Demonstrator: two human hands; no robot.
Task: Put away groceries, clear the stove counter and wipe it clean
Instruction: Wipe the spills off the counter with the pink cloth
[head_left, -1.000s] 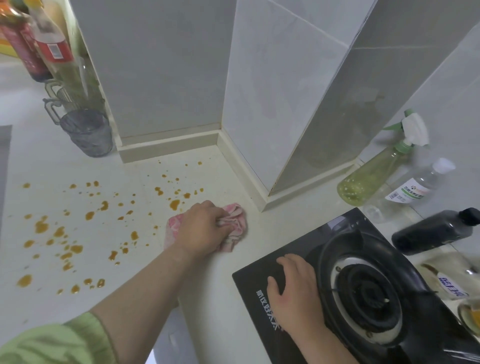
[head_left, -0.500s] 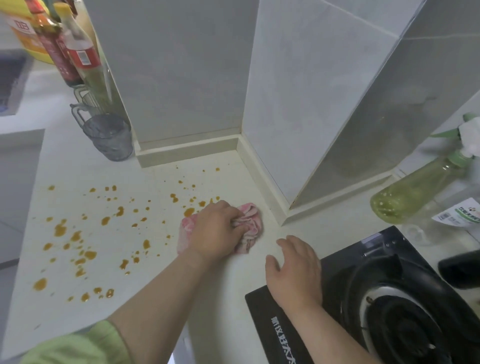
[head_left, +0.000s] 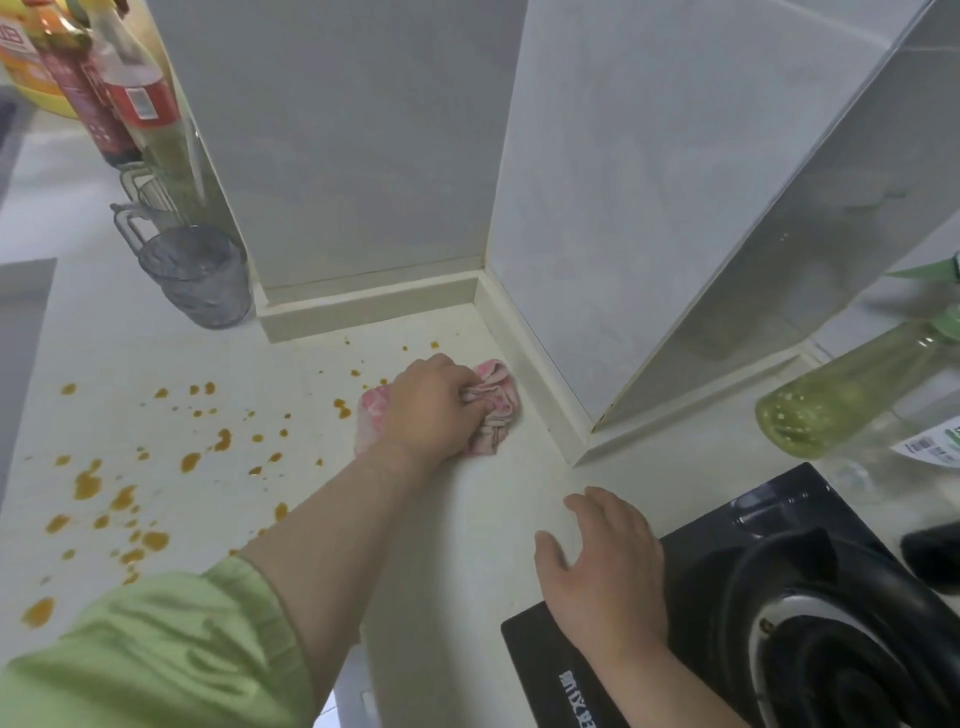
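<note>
Counter (head_left: 457, 519): pale surface running from the left edge to the stove. The strip beside the stove looks clean. The left half carries many brown spots (head_left: 88, 483), from fine specks to larger blots.

Tiled column (head_left: 623, 208): projects onto the counter and forms an inner corner with a raised skirting. A few specks lie close to that skirting.

Stove (head_left: 696, 571): black glass hob at lower right, burner in place. A spray bottle (head_left: 831, 400) lies on its side behind it.

Sauce bottles (head_left: 135, 104) and a grey cup (head_left: 197, 280) stand at the far left, beside the column.

Left hand (head_left: 431, 410): fingers curled tight round a bunched pink cloth (head_left: 496, 410), pressing it to the counter near the inner corner, at the right edge of the soiled area.

Right hand (head_left: 602, 566): flat and relaxed, fingers spread, holding nothing, lying across the counter and the stove's near corner as a brace.

Assessment: wiping is in hand; most of the spill is not yet reached. Recommended: open the cloth out for wider contact, work leftward in overlapping strokes, draw the specks away from the skirting joint, and turn to a fresh face before the large blots, which are likely to smear.
</note>
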